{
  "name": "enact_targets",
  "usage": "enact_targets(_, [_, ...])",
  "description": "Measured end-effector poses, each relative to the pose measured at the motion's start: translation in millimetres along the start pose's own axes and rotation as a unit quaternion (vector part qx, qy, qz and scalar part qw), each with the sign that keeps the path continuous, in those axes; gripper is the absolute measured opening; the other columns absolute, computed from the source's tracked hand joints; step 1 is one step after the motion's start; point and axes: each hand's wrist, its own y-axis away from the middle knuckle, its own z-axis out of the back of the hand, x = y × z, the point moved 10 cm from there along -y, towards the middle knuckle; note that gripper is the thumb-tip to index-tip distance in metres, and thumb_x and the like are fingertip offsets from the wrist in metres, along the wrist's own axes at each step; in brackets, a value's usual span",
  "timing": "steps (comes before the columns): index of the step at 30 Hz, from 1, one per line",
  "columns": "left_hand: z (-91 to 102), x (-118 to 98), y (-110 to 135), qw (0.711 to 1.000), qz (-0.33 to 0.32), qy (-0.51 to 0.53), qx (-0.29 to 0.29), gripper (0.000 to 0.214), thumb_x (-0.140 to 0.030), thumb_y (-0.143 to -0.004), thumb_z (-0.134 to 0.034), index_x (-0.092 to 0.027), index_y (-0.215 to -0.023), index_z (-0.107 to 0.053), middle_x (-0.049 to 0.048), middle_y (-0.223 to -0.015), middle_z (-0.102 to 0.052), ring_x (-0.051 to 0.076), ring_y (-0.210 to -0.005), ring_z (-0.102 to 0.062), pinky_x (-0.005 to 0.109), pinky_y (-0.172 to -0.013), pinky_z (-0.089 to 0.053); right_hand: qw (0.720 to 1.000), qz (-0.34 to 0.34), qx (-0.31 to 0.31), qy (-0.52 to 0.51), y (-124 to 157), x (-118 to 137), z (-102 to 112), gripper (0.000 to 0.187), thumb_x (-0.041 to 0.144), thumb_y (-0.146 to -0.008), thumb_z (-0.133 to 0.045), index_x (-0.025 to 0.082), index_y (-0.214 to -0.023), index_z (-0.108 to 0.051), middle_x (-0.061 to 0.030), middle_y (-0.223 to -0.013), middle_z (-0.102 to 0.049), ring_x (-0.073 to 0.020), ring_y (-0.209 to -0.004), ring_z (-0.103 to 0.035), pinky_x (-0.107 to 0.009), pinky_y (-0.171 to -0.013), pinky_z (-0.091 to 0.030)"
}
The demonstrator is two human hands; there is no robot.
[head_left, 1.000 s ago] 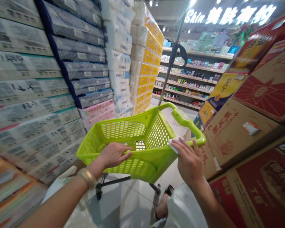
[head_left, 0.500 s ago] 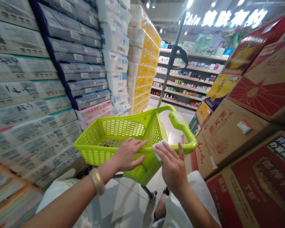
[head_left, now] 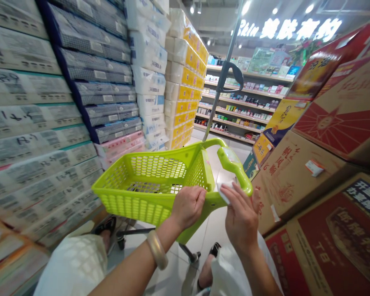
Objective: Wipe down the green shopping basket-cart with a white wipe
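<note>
1. The basket (head_left: 148, 181) sits in the middle of the frame, slightly below centre. It is a lime-green shopping basket on a wheeled frame, tilted so that its open mouth faces up and toward me.
2. It is moulded from glossy hard plastic. The walls and bottom are pierced with rows of small slots, while the rim is a smooth solid band with rounded corners.
3. Its handle (head_left: 234, 166) is a thick, smooth bar of the same green, curving from the far rim down toward the right of centre. A pale flat panel is set into its top.
4. My left hand (head_left: 188, 205) is on the near rim at centre. The fingers (head_left: 200, 196) are curled over the edge and gripping it. A broad, smooth, pale-gold bangle (head_left: 157, 248) circles that wrist.
5. My right hand (head_left: 242, 218) is at the lower end of the handle. The fingers (head_left: 232, 194) lie stretched and flat, not clenched, pressing a small white wipe (head_left: 225, 193) against the plastic. I cannot tell whether my thumb pinches it from beneath.
6. A slim grey metal pole (head_left: 223, 76) rises from behind the basket toward the top of the frame.
7. Soft plastic-wrapped tissue packs (head_left: 105, 74) are stacked in walls along the left of the frame.
8. Matte cardboard cartons (head_left: 333, 123), printed red and tan, fill the right.
9. The floor (head_left: 172, 279) below is pale, shiny tile.
</note>
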Motion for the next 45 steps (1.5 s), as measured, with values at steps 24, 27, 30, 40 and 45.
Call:
enact_targets(24, [25.2, -1.1, 30.5, 0.997, -0.032, 0.019, -0.061, 0.039, -0.033, -0.097, -0.032, -0.021, -0.073, -0.06, 0.0026, -0.069, -0.065, 0.017, -0.068, -0.056, 0.03, -0.065, -0.036, 0.997, -0.032, -0.058, -0.03, 24.6, 13.7, 35.4, 0.033, 0.009, -0.096, -0.039, 0.022, -0.104, -0.069, -0.0024, -0.106, -0.075, -0.0206, -0.121, -0.061, -0.054, -0.119, -0.001])
enact_targets(27, [26.2, 0.3, 30.1, 0.997, -0.023, 0.021, -0.064, 0.041, -0.033, -0.097, -0.032, -0.021, -0.072, -0.061, 0.0031, -0.069, -0.066, 0.017, -0.068, -0.057, 0.03, -0.066, -0.037, 0.992, -0.071, -0.098, -0.017, 27.6, -4.9, 45.5, 0.028, 0.013, -0.096, -0.043, 0.019, -0.106, -0.068, -0.0081, -0.11, -0.074, -0.0252, -0.124, -0.058, -0.058, -0.117, -0.008])
enact_targets(30, [27.2, 1.5, 29.5, 0.998, -0.014, 0.017, -0.062, 0.041, -0.034, -0.097, -0.031, -0.021, -0.072, -0.062, 0.0035, -0.07, -0.066, 0.018, -0.069, -0.058, 0.031, -0.067, -0.038, 0.996, -0.05, -0.066, -0.036, 29.7, 9.1, 31.8, 0.031, 0.01, -0.096, -0.041, 0.02, -0.108, -0.068, -0.007, -0.114, -0.073, -0.0242, -0.131, -0.052, -0.057, -0.119, -0.006])
enact_targets(40, [40.4, 4.6, 37.6, 0.996, -0.015, 0.013, -0.086, 0.038, -0.03, -0.096, -0.033, -0.02, -0.071, -0.061, 0.0029, -0.068, -0.065, 0.018, -0.069, -0.057, 0.031, -0.067, -0.039, 0.986, -0.105, -0.105, -0.081, 34.7, -13.6, 45.7, 0.026, 0.014, -0.096, -0.045, 0.017, -0.109, -0.067, -0.0109, -0.117, -0.07, -0.0276, -0.132, -0.05, -0.06, -0.117, -0.014])
enact_targets(45, [46.1, 3.1, 44.2, 0.996, -0.018, 0.015, -0.091, 0.036, -0.029, -0.095, -0.035, -0.02, -0.072, -0.061, 0.0023, -0.069, -0.066, 0.018, -0.07, -0.058, 0.032, -0.068, -0.039, 0.992, 0.004, -0.023, -0.121, 36.0, 29.4, 30.5, 0.033, 0.004, -0.093, -0.043, 0.021, -0.107, -0.067, -0.0037, -0.111, -0.073, -0.0196, -0.134, -0.048, -0.05, -0.121, -0.012])
